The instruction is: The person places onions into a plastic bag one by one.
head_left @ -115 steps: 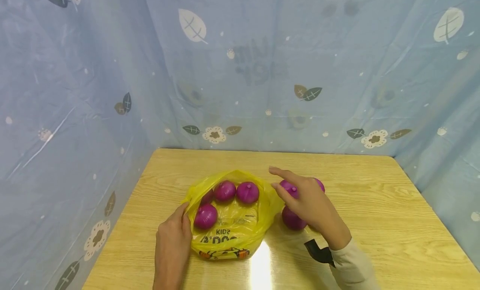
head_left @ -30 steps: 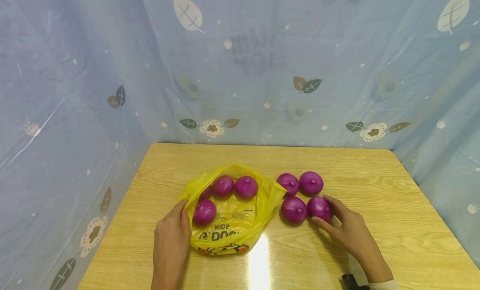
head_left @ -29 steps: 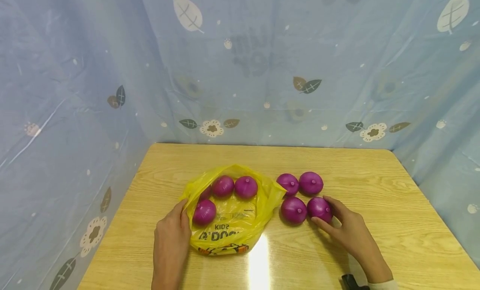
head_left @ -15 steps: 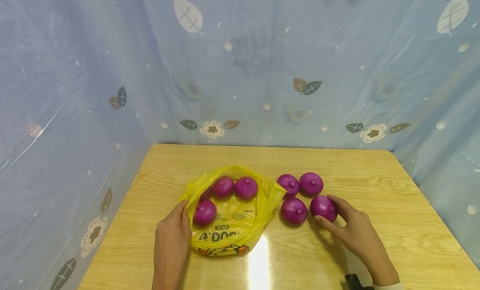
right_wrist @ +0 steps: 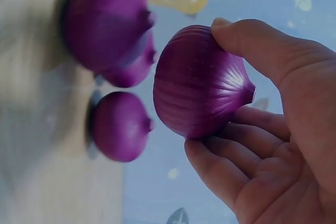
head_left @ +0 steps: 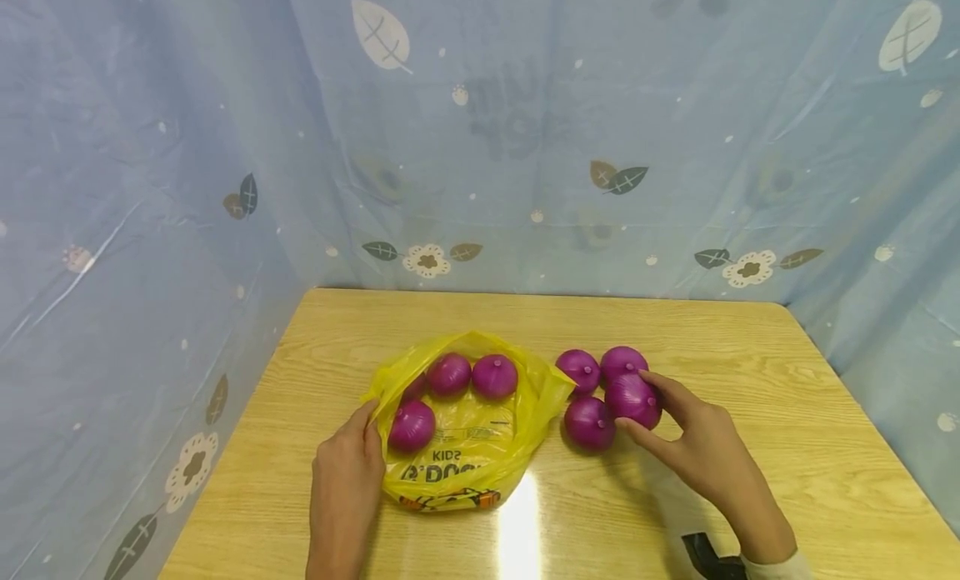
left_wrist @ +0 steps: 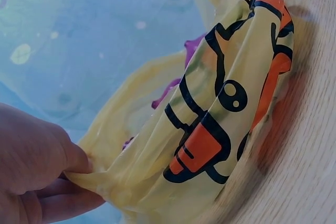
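Note:
Between thumb and fingers my right hand (head_left: pixel 701 447) holds a purple onion (head_left: pixel 632 400), lifted off the table; the right wrist view shows this onion (right_wrist: pixel 199 85) close up, its pointed end toward the palm. Three more onions sit on the table just beyond and left of it, one of them the near-left onion (head_left: pixel 589 423). My left hand (head_left: pixel 347 472) pinches the left rim of a yellow plastic bag (head_left: pixel 480 472), whose mouth gapes upward. Several onions lie inside, such as the front-left onion (head_left: pixel 412 426). In the left wrist view the bag (left_wrist: pixel 247 93) shows a printed cartoon face.
The wooden table (head_left: pixel 765 380) has blue patterned curtains (head_left: pixel 525 147) behind it and along both sides. A black strap (head_left: pixel 708 555) hangs at the right wrist. The bag's right edge comes close to the loose onions.
My right hand has moved from above the bag's right side to the front-right onion, gripped it and raised it up and slightly left. The left hand keeps its hold on the bag.

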A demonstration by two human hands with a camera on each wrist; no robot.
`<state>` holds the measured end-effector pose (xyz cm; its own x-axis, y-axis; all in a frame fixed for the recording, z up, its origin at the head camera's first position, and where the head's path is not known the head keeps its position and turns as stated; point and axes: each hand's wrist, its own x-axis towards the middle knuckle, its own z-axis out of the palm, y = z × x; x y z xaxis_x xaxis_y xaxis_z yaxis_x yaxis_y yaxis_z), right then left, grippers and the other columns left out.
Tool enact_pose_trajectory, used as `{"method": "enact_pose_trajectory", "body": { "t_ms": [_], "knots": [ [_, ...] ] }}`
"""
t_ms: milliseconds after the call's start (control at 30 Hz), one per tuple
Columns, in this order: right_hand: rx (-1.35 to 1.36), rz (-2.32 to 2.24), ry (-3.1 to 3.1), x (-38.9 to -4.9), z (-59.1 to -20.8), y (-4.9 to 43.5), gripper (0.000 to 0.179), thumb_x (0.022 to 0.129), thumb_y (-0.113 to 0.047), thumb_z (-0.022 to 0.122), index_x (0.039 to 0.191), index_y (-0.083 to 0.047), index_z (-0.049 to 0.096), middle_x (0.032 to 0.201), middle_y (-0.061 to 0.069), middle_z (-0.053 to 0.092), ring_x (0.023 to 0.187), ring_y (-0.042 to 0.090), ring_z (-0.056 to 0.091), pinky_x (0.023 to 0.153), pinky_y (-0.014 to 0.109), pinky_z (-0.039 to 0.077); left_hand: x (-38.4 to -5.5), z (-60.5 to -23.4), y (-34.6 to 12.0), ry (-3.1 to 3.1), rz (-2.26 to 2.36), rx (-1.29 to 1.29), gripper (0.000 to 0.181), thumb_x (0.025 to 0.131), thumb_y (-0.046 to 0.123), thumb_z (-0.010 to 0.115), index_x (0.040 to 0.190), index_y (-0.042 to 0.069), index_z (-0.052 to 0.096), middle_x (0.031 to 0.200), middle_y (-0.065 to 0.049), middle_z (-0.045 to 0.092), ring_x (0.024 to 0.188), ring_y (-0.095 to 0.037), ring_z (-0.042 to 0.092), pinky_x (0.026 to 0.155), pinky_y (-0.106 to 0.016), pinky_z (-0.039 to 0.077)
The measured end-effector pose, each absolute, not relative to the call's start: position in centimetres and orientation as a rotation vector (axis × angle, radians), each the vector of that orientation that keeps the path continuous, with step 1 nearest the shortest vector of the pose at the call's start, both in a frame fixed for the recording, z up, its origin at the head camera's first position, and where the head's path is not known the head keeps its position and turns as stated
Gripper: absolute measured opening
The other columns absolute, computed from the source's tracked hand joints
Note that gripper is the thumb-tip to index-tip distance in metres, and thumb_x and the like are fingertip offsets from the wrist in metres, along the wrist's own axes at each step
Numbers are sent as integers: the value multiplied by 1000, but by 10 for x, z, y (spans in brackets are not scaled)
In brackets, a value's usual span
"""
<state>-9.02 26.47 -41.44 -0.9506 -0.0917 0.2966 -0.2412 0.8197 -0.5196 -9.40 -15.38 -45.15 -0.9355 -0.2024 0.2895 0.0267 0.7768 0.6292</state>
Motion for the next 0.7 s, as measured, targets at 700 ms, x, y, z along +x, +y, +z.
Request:
{"method": "enact_pose_trajectory", "body": {
  "t_ms": [700],
  "knots": [
    [548, 949, -2693, -114, -378, 217, 66, 88, -35, 90, 144, -14, 61, 121, 2, 75, 95, 15, 78, 83, 39, 64, -94, -451, -156, -2609, -915, 111, 30, 105, 1, 60, 133, -2, 69, 119, -25, 75, 87, -25, 73, 68, -44, 63]
  ]
}}
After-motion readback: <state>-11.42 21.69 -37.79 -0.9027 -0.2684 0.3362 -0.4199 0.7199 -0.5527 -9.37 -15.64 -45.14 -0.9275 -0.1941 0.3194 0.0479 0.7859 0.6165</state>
